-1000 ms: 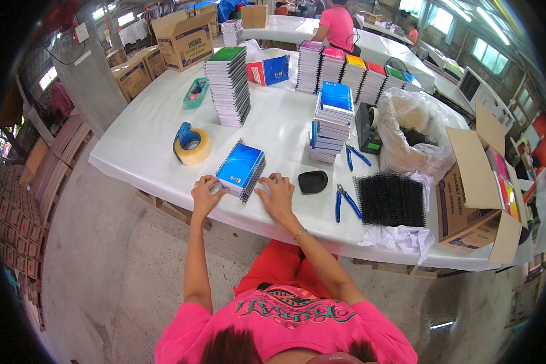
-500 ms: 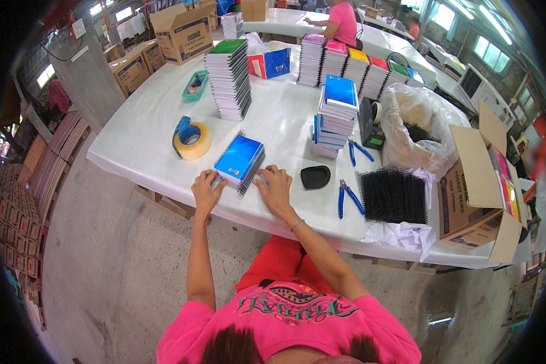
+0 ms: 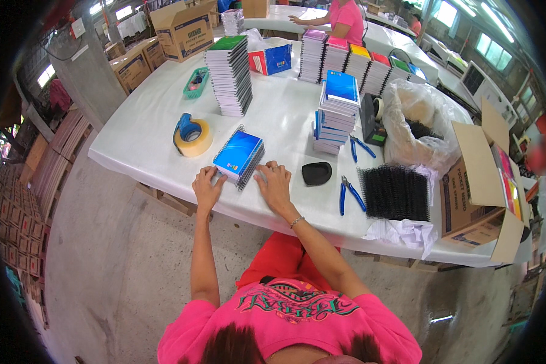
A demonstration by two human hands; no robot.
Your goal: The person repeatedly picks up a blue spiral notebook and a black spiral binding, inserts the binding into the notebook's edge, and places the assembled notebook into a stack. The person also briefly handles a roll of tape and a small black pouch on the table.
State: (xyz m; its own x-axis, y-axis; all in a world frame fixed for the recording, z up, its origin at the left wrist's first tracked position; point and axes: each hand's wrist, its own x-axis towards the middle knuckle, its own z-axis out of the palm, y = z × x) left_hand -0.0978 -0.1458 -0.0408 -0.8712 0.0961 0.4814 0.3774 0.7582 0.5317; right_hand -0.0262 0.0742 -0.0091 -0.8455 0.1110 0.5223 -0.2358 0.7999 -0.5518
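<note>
A short stack of blue-covered spiral notebooks [image 3: 239,153] lies on the white table in front of me, black coils along its far-left and right sides. My left hand [image 3: 207,186] has its bent fingers and thumb at the stack's near-left corner. On the other side, my right hand [image 3: 275,184] curls its fingers against the near-right coil edge, so the stack sits between both hands. A tape roll in a blue dispenser [image 3: 193,136] stands to the left. Right of my right hand is a small black dish-like object [image 3: 316,173].
A tall notebook stack [image 3: 227,79] and a blue-topped one [image 3: 337,112] rise beyond. Two blue-handled pliers [image 3: 352,195], black coils [image 3: 395,193], a plastic bag [image 3: 418,133] and an open carton [image 3: 476,188] fill the right side. A co-worker in pink [image 3: 346,24] is beyond.
My hands and the notebook stack keep nearly the same pose, with the view shifted slightly. The co-worker's arm at the far table has moved left.
</note>
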